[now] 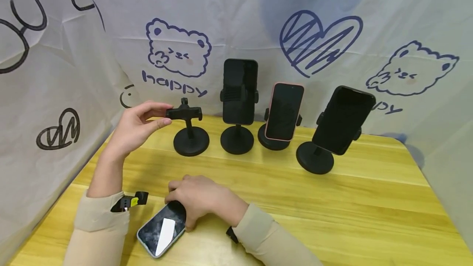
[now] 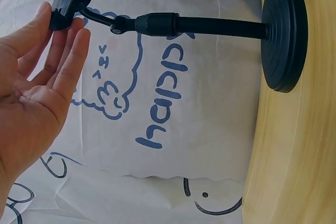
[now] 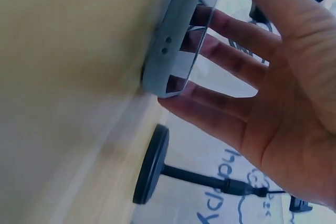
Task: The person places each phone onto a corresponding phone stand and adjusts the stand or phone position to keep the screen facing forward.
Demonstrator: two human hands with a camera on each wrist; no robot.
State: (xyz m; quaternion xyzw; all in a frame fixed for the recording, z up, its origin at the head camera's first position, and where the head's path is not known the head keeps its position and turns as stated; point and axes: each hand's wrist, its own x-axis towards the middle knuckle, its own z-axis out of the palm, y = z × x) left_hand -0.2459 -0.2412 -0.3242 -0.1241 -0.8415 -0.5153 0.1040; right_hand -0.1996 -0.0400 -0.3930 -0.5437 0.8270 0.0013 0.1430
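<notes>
My left hand (image 1: 134,128) pinches the left end of the clamp (image 1: 186,113) on a black phone stand (image 1: 191,142), thumb on the near side and fingertips behind. In the left wrist view the stand's round base (image 2: 286,35) rests on the table, with its stem (image 2: 220,27) rising to the clamp. This stand carries no phone. Below it, my right hand (image 1: 201,198) grips the upper end of a smartphone (image 1: 153,229) in a pale case, with the thumb along one edge. The phone's screen faces up and reflects a bright patch. From the right wrist, the case (image 3: 170,51) appears close over the tabletop.
To the right, three more stands hold phones: a black phone (image 1: 240,93), a pink-cased phone (image 1: 284,112) and a tilted black phone (image 1: 343,120). A white cloth (image 1: 236,15) with drawings hangs behind the wooden table (image 1: 369,216).
</notes>
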